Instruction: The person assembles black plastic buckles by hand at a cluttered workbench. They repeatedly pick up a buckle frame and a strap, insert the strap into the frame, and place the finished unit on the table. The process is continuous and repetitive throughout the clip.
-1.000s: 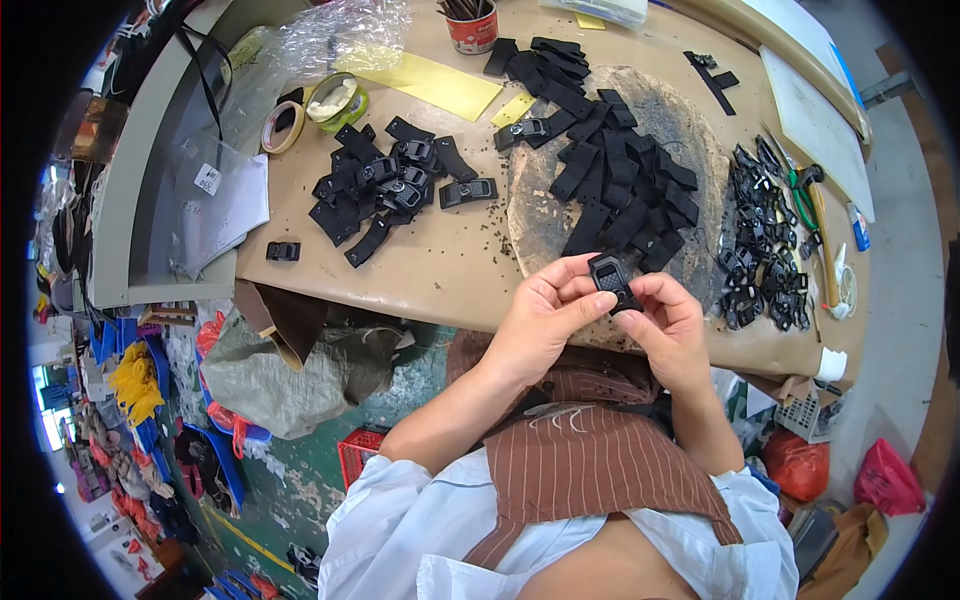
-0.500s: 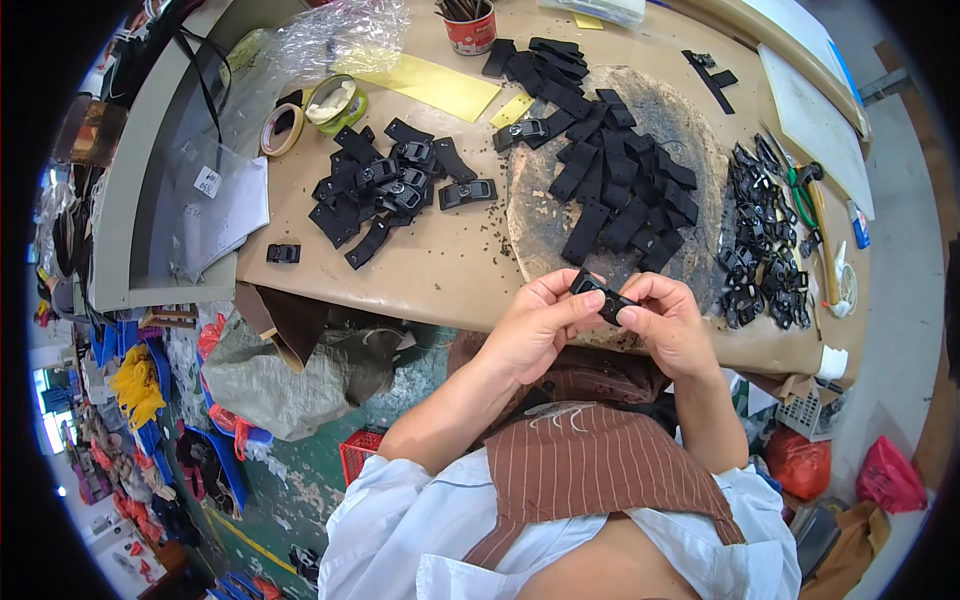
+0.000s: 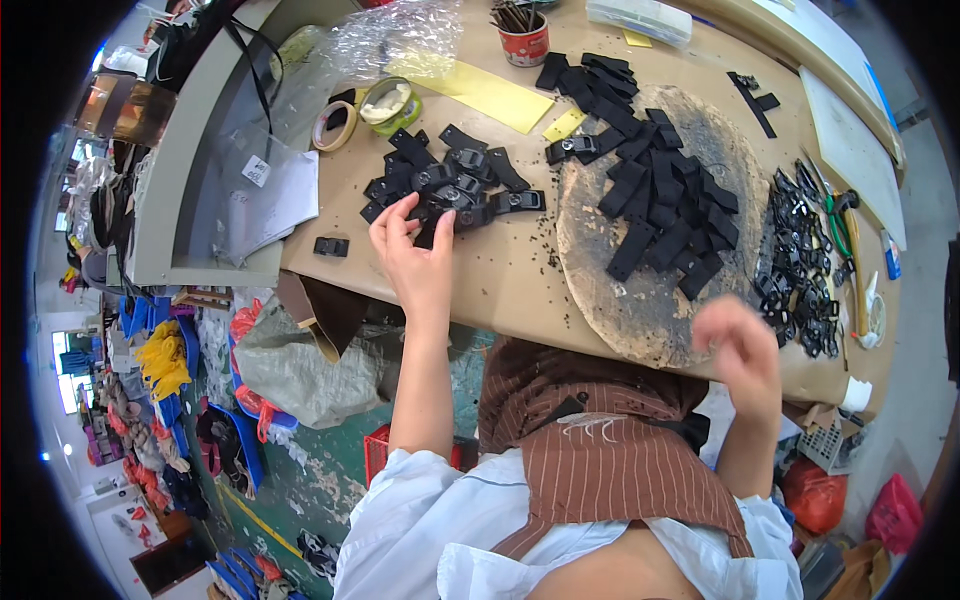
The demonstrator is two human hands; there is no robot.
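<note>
Hands (image 3: 415, 265) apart, left on buckle pile (image 3: 450, 185)

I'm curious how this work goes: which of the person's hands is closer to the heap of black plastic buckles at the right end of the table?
The right hand: it hovers just left of the buckle heap. The left hand is far across the table.

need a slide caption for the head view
Left hand sets a piece on the pile of black strap-and-buckle assemblies; blurred right hand hovers.
</note>
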